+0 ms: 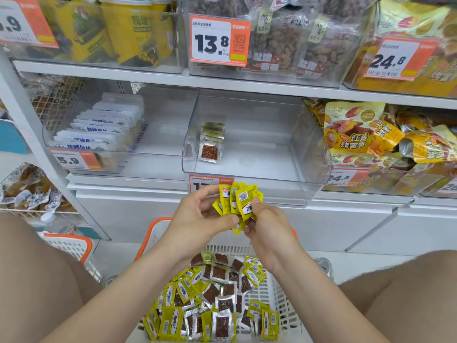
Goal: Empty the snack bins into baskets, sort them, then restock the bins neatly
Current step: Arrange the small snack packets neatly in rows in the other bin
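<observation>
Across the upper half of the frame runs a white shop shelf (222, 81) lined with clear plastic bins. The centre bin (309, 154) is pulled forward and nearly bare. To its left sits a bin of white packets (99, 129) stood in a neat row; to its right, a bin of yellow sweet-potato bags (371, 139).

At the bottom centre, between the person's knees, stands a white basket (274, 293) with an orange handle. It holds a loose heap of small snack packets (212, 300), some showing yellow fronts, others clear backs with dark brown contents.

Just above the basket, at the middle of the frame, the left hand (197, 216) and right hand (267, 224) together grasp a fanned bundle of yellow packets (237, 199), fingers and thumbs pinching its lower edge.

Inside the centre bin, at its left side, a short row of packets (211, 142) stands upright; they look like the same snack, though the plastic blurs them. An orange price tag (210, 183) shows partly behind the bundle.
</observation>
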`<state>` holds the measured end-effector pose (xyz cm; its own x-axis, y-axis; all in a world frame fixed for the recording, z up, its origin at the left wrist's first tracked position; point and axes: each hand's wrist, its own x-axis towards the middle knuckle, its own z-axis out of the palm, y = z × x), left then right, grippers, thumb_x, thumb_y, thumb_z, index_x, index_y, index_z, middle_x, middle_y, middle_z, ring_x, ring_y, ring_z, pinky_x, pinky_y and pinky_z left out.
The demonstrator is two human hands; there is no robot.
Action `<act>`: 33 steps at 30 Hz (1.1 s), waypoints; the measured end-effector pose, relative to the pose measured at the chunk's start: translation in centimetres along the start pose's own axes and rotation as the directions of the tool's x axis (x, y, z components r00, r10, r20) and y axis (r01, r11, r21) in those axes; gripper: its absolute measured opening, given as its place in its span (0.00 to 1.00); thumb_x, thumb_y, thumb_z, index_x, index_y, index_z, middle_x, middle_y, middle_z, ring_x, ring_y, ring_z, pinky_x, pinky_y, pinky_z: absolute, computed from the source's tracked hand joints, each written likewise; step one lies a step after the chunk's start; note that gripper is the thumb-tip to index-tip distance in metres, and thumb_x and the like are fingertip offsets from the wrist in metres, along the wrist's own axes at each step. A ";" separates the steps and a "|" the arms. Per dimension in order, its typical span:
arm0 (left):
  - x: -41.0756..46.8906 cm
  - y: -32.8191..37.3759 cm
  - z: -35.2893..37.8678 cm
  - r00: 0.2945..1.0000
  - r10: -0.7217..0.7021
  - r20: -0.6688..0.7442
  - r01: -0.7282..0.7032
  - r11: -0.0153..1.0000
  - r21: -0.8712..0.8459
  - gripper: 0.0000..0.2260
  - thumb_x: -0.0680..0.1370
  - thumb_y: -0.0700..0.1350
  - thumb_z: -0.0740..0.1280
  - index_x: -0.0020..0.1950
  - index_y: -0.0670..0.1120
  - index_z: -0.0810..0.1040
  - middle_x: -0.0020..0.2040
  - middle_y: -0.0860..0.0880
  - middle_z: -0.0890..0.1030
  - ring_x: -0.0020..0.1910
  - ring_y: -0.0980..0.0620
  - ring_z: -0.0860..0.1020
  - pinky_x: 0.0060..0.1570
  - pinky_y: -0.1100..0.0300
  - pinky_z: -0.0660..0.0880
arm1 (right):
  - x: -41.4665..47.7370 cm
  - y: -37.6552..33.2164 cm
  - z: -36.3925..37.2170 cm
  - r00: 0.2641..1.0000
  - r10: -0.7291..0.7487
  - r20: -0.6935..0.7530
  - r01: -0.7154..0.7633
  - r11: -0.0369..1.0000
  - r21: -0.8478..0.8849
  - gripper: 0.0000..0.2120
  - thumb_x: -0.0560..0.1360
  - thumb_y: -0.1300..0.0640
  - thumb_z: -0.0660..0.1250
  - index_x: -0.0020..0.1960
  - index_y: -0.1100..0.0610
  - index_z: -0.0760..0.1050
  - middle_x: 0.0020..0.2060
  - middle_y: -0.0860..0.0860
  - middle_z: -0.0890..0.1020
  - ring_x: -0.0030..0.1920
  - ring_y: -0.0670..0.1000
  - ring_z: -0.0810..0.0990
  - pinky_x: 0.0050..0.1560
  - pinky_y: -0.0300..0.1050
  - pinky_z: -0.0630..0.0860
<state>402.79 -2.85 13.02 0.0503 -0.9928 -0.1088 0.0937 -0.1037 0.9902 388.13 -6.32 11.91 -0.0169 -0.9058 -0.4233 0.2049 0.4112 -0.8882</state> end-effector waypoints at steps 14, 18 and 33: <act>1.0 0.9 -3.2 0.974 -0.015 0.224 -0.151 0.696 0.702 0.22 0.84 0.40 0.65 0.66 0.68 0.70 0.57 0.58 0.79 0.52 0.58 0.78 0.55 0.55 0.76 | -0.4 -2.6 -2.9 0.637 -0.357 0.683 0.765 0.191 -0.615 0.26 0.83 0.68 0.60 0.74 0.45 0.71 0.56 0.46 0.68 0.53 0.37 0.72 0.57 0.30 0.69; 1.1 0.7 -3.6 0.969 -0.046 0.242 -0.164 0.614 0.772 0.13 0.84 0.46 0.66 0.63 0.61 0.69 0.55 0.48 0.78 0.49 0.54 0.77 0.54 0.52 0.76 | -0.2 -1.4 -2.6 0.631 -0.337 0.699 0.758 0.074 -0.648 0.33 0.82 0.69 0.61 0.81 0.48 0.59 0.66 0.46 0.65 0.58 0.40 0.72 0.63 0.39 0.71; 2.1 0.5 -3.6 0.970 0.140 -0.197 -0.053 0.918 0.393 0.07 0.80 0.41 0.73 0.54 0.51 0.80 0.44 0.48 0.87 0.42 0.43 0.84 0.45 0.46 0.81 | -1.0 -2.6 -0.9 0.965 -0.189 0.181 0.209 0.972 -0.103 0.10 0.88 0.61 0.56 0.65 0.56 0.72 0.50 0.58 0.87 0.44 0.56 0.86 0.42 0.48 0.82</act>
<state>406.49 -4.75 12.94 0.2576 -0.9661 0.0162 -0.3073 -0.0660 0.9493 386.69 -6.38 14.52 0.1225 -0.9703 -0.2087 0.0944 0.2207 -0.9708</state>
